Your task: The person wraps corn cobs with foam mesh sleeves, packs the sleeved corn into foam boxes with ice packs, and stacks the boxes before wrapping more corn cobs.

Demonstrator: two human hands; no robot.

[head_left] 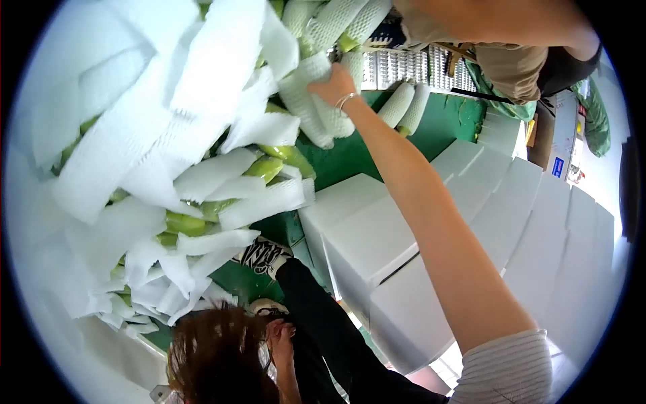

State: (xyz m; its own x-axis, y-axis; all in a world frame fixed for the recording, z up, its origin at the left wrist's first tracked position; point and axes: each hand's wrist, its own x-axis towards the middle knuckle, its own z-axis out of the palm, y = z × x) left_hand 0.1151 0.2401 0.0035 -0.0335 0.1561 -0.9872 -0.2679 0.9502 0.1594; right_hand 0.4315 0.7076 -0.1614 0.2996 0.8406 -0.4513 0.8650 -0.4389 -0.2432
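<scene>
My right hand, with a bracelet at the wrist, reaches to the upper middle. Its fingers are curled against a net-wrapped vegetable in white foam mesh; their tips are partly hidden. More mesh-wrapped vegetables lie just above the hand, and two others sit to its right on a green surface. On the left is a large heap of white foam sheets with green vegetables showing between them. My left hand is not in view.
White boxes stand in rows at the right. A person's arm and beige clothing cross the top right, beside a ridged metal surface. At the bottom are another person's dark hair and hand, near a black trouser leg and sneaker.
</scene>
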